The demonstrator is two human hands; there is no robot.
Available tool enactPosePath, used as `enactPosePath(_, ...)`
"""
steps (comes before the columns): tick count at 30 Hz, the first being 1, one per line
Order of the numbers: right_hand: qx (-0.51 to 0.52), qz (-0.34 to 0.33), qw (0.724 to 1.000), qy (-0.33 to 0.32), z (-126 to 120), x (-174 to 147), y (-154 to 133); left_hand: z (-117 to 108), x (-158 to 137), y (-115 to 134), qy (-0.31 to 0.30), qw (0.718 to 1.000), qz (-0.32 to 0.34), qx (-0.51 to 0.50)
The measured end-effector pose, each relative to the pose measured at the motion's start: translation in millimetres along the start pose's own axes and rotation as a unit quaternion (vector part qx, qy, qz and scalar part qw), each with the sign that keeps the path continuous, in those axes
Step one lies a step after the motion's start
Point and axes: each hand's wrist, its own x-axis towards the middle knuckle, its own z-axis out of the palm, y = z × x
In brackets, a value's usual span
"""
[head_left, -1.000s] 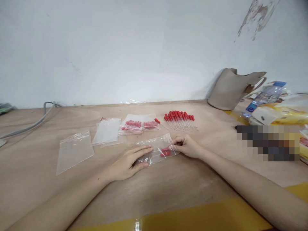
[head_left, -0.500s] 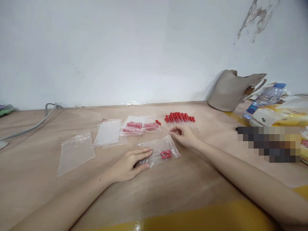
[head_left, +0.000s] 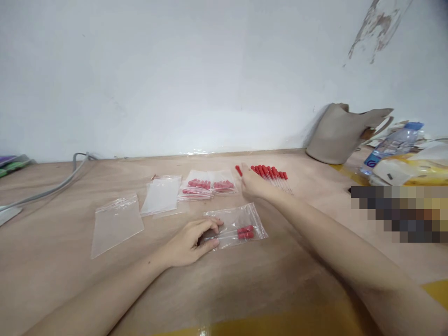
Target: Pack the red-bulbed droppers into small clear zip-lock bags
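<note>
A clear zip-lock bag [head_left: 234, 215] lies flat on the table with a few red-bulbed glass droppers [head_left: 245, 232] inside. My left hand [head_left: 192, 240] grips the bag's left end, fingers curled on top and thumb along the near edge. Farther back, my right hand [head_left: 254, 182] is closed on a single dropper [head_left: 238, 171]; its red bulb sticks out to the left and its tube is hidden by the hand. Just right of that hand, a row of red-bulbed droppers [head_left: 271, 171] lies side by side, partly covered by my fingers.
Filled zip bags [head_left: 199, 184] lie behind my left hand. A stack of bags [head_left: 161, 195] and one flat bag [head_left: 117, 226] are to the left. A grey cable [head_left: 58, 183] runs at far left. A beige bag [head_left: 338, 133] and a water bottle [head_left: 394, 145] stand at right.
My right hand has moved back toward the row with the dropper, whose bulb has shifted too. My left fingers have curled more on the bag. The view has shifted slightly.
</note>
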Motion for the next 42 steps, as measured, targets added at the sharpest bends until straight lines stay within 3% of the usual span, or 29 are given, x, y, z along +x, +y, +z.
enactPosePath(3,0.145,-0.054,0.979,0.13,-14.8,-31.7,25.4,3.0,0.2,-2.1,0.004,1.0,0.005,0.009)
enactPosePath(6,0.344,-0.008,0.916,0.208,-14.9,-60.1,49.9,5.2,1.8,-4.8,0.004,1.0,0.014,0.028)
enactPosePath(8,0.437,0.051,0.874,0.208,-6.5,-72.9,57.6,5.6,3.4,-5.5,-0.001,0.999,0.017,0.04)
enactPosePath(11,0.509,0.107,0.831,0.195,10.6,-83.3,55.3,5.0,5.1,-4.3,-0.013,0.998,0.017,0.058)
enactPosePath(15,0.573,0.125,0.793,0.167,24.2,-90.7,43.4,4.2,5.1,-1.8,-0.025,0.996,0.014,0.083)
enactPosePath(19,0.632,0.102,0.763,0.084,25.3,-97.8,39.8,5.2,4.3,-2.7,-0.028,0.995,0.016,0.093)
enactPosePath(22,0.626,0.081,0.776,0.021,24.0,-100.2,44.6,5.9,4.4,-3.9,-0.028,0.994,0.015,0.101)
enactPosePath(27,0.517,0.054,0.854,-0.038,17.6,-97.1,59.8,5.1,5.0,-2.4,-0.032,0.994,0.021,0.099)
enactPosePath(30,0.462,0.032,0.884,-0.064,12.5,-96.1,66.3,4.6,5.2,-1.2,-0.03,0.994,0.024,0.098)
enactPosePath(34,0.375,-0.056,0.922,-0.073,10.4,-96.9,63.5,5.1,5.4,-1.9,-0.033,0.994,0.021,0.107)
enactPosePath(37,0.349,-0.11,0.93,-0.038,15.3,-96.4,56.1,5.4,5.8,-2.5,-0.037,0.992,0.02,0.117)
enactPosePath(42,0.382,-0.038,0.923,-0.022,30.7,-93.2,52.4,5.1,7.0,-1.9,-0.034,0.991,0.024,0.124)
